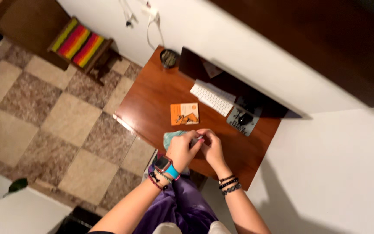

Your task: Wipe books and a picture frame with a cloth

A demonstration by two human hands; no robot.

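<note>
Fingers (pixel 194 138) of both hands pinch a pale cloth (pixel 172 137).

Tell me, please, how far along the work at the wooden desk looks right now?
Early, it seems. Both hands, left hand and right hand, meet over a light teal cloth at the desk edge. The orange book, keyboard and mouse lie untouched.
</note>
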